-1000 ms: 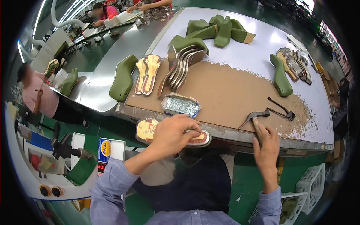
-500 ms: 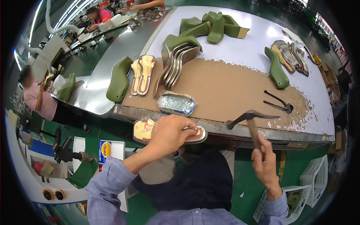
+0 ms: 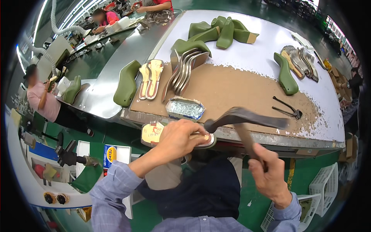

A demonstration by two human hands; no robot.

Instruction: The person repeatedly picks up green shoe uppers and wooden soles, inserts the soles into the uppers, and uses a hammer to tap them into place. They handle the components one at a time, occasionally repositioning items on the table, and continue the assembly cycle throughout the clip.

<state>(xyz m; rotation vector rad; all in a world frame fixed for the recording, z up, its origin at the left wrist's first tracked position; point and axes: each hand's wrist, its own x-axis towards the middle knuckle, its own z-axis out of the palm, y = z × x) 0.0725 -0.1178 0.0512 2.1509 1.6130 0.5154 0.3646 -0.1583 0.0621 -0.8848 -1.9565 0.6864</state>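
Worn brown covering (image 3: 239, 89) tops the near part of a broad white worktable (image 3: 251, 57) in the head view; just off its near left edge, a cream-and-brown, sole-shaped piece (image 3: 152, 133) sits under the left hand (image 3: 178, 136), whose fingertips are bunched, though whether they pinch anything I cannot tell. To its right, the right hand (image 3: 269, 174) grips the wooden handle (image 3: 245, 140) of a dark, metal-headed hammer (image 3: 249, 116). Likely rigid and head-heavy, the hammer suits a hold low on its handle, while the sole-shaped piece looks light and firm, best steadied by its edges
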